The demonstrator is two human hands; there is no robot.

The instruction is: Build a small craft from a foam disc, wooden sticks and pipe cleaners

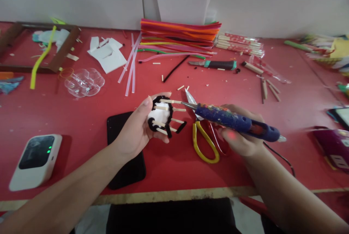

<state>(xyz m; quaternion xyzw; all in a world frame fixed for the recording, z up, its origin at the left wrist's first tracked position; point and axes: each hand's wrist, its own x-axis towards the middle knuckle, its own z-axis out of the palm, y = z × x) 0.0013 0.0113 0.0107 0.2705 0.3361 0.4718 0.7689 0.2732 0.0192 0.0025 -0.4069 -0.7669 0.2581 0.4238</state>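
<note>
My left hand (139,126) grips a small craft piece (159,115), a white round base edged in black fuzzy pipe cleaner with several thin wooden sticks jutting to the right. Short black pieces cap some of the lower sticks. In my right hand (240,135) is a blue, paint-specked hot glue gun (226,118), its metal nozzle at the tip of the topmost stick. Whether the nozzle touches the stick I cannot tell. Beneath the glue gun lie scissors (204,143) with a yellow and red handle. A black phone (128,168) rests under my left wrist.
Bundled pipe cleaners (180,32) lie at the back, before a utility knife (218,65) and wrapped sticks (240,44). Glue sticks (132,66), white scraps (107,54) and a clear flower-shaped palette (84,82) are left of centre. A white device (36,161) stands front left, a purple box (331,146) right.
</note>
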